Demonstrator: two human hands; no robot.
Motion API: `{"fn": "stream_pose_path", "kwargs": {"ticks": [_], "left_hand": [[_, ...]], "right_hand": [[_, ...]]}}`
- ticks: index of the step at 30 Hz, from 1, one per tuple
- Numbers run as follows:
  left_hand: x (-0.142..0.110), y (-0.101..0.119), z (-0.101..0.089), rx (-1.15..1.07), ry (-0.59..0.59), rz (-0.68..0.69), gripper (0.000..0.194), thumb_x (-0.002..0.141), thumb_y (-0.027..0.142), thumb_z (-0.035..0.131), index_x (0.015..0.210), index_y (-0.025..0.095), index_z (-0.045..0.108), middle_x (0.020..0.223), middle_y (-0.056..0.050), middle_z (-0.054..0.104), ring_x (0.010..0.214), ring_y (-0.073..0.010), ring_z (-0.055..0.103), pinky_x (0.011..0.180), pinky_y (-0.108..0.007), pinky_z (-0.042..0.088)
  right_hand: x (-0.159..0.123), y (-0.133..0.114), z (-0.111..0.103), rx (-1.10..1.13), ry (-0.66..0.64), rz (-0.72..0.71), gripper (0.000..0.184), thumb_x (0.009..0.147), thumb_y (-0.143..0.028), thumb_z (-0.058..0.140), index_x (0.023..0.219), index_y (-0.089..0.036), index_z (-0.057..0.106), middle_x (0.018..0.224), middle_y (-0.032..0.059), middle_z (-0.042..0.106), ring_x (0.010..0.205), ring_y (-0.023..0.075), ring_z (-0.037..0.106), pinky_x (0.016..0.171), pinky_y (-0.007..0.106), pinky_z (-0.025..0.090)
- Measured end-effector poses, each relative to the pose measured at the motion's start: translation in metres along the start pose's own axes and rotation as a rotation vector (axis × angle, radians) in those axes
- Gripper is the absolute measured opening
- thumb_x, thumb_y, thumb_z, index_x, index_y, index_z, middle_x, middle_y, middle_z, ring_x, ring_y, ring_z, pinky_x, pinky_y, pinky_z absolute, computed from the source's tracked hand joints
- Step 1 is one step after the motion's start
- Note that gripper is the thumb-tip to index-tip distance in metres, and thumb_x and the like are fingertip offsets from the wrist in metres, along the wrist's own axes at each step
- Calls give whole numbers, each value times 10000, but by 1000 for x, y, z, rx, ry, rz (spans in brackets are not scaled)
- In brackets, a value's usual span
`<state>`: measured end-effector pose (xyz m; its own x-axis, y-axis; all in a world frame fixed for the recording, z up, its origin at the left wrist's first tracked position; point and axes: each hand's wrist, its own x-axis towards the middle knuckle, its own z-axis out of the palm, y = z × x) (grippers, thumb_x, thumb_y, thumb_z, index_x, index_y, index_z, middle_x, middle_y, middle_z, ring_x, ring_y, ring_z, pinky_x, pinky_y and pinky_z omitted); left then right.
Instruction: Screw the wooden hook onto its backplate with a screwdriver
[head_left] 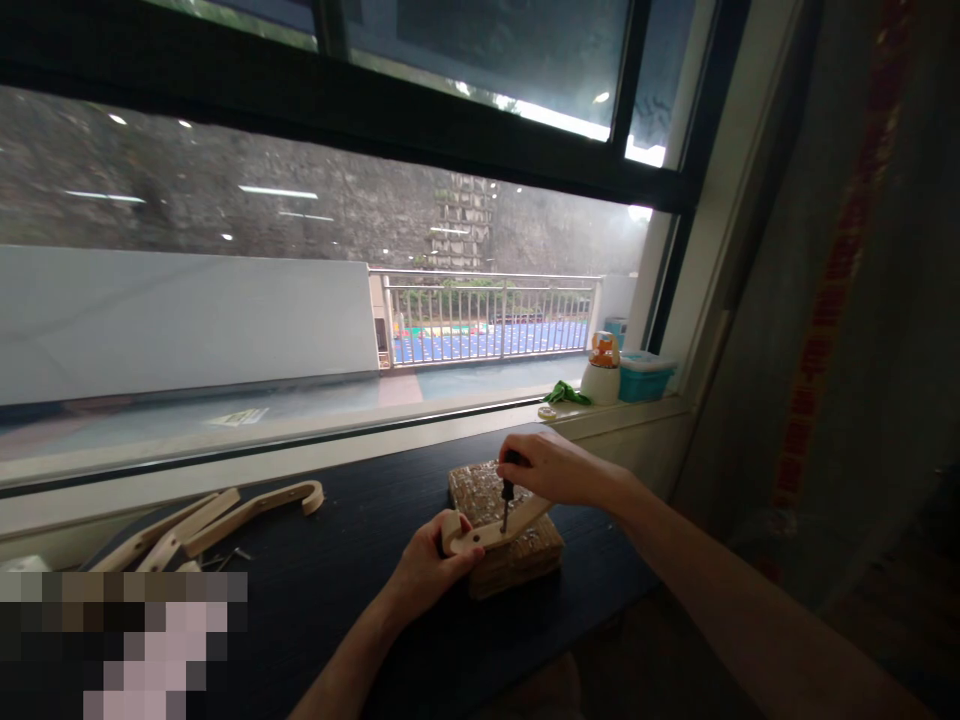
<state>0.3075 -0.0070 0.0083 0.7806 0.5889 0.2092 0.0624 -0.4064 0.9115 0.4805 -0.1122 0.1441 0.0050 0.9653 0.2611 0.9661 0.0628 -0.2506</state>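
Note:
My left hand (429, 562) is closed around the near end of a light curved wooden piece (495, 530) that lies across a brown block (504, 540) on the dark table. Above it, my right hand (546, 466) grips the handle of a small screwdriver (508, 500), which stands upright with its tip on the wooden piece. The screwdriver's handle is mostly hidden in my fingers.
Several more curved wooden pieces (217, 520) lie at the left of the dark table (322, 580), with small screws beside them. On the window sill stand a small orange-and-white figure (602, 368), a teal box (645, 377) and a green cloth (566, 393). A blurred patch covers the lower left.

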Motion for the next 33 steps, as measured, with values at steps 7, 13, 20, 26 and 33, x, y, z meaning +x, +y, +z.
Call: {"fn": "stream_pose_path", "kwargs": {"ticks": [7,13,20,26,33], "left_hand": [[0,1,0,0,0,3,244,700,343,645,799,158,520,645,56,433,586,-97,362,545,-196,319],[-1,4,1,-4,-6,-15,261,697,352,642,804,153,511,632,60,431,578,-97,360,544,-199,323],[-1,4,1,-11,2,-11,248,694,344,645,799,157,520,627,62,428,570,-95,363,538,-195,323],[-1,4,0,-18,10,-3,246,698,347,648,801,158,528,634,61,437,570,-92,368,540,-193,325],[-1,5,1,-25,14,-15,253,684,348,661,791,160,530,614,65,438,558,-92,371,531,-193,327]], "right_hand": [[-2,0,-2,-10,4,-14,196,803,-335,502,844,-189,626,707,14,626,626,123,530,585,223,343],[-3,1,-6,6,-29,-61,168,775,-251,509,874,-212,638,689,-16,619,600,105,513,559,207,332],[-1,3,-3,-1,-16,-36,198,802,-306,498,837,-175,642,700,13,627,611,112,516,562,212,337],[-3,2,-8,-11,-28,-41,202,782,-279,513,901,-188,649,716,9,628,605,115,508,556,218,329],[0,5,-9,-4,-49,-67,201,782,-260,508,891,-189,662,716,4,631,615,111,505,559,218,321]]}}
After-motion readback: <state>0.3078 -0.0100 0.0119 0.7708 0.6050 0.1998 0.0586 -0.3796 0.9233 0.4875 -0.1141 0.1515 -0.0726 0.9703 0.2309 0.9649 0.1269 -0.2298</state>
